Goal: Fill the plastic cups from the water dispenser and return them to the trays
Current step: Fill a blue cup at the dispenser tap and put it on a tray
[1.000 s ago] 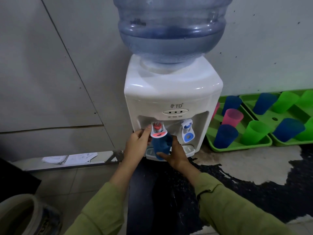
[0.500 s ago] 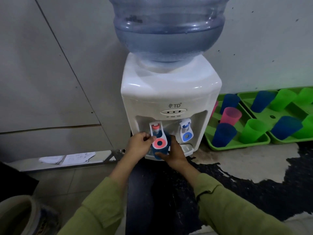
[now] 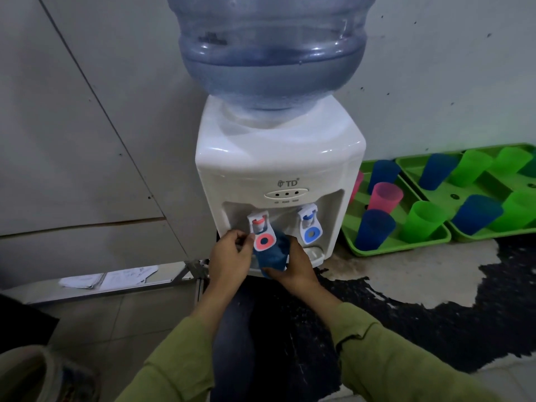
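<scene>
Blue plastic cup (image 3: 272, 253) sits under the red-tabbed tap (image 3: 262, 232), gripped by the right hand (image 3: 295, 266); left hand (image 3: 232, 256) curled closed beside the tap. Two green plastic trays (image 3: 406, 246) hold cups.

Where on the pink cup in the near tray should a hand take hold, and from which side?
Grip the pink cup around its upper wall just below the rim, coming from above and the front. It stands upright and mouth-up, with blue cups close in front and behind and a green cup close beside it, so the lower wall is crowded; only the top is free.
</scene>
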Available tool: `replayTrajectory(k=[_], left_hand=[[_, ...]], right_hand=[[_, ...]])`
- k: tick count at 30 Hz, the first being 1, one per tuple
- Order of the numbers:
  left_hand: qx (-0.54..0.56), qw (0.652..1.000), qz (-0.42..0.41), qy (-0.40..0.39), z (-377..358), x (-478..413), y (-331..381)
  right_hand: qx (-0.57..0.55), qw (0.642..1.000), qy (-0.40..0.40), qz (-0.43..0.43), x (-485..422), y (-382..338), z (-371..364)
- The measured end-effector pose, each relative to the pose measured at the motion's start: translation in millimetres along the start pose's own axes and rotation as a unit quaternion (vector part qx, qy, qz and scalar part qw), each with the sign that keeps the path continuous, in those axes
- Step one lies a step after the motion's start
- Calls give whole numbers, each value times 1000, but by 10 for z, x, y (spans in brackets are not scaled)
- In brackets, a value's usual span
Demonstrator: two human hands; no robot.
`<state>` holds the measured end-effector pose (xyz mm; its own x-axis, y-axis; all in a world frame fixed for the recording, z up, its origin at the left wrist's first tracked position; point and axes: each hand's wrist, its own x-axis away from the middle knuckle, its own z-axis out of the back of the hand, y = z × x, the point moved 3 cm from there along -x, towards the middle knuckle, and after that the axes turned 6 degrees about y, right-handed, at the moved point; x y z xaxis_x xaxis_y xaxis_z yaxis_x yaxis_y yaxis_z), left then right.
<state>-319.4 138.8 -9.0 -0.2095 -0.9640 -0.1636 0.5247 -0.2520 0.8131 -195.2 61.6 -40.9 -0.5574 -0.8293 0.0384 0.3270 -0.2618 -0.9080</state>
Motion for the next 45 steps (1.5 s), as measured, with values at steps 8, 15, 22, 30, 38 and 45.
replayTrajectory(k=[8,15,22,30,38,45], left_hand=[[14,998,36,44,-38,352,-158],[0,995,70,70,-277,796,-15],[-1,996,80,49,-889,1235,380],[13,1000,12,-23,-1960,1510,1323],[43,994,-82,-60,-2878,1234,2305],[105,989,-91,-56,-3558,681,2932]], right_hand=[[-23,999,-11,22,197,178,135],[25,997,-52,59,324,497,511],[2,997,-37,68,456,882,1433],[44,997,12,63,403,1190,2844],[68,984,141,83,12,1217,4019],[80,969,216,93,-777,1155,4742]])
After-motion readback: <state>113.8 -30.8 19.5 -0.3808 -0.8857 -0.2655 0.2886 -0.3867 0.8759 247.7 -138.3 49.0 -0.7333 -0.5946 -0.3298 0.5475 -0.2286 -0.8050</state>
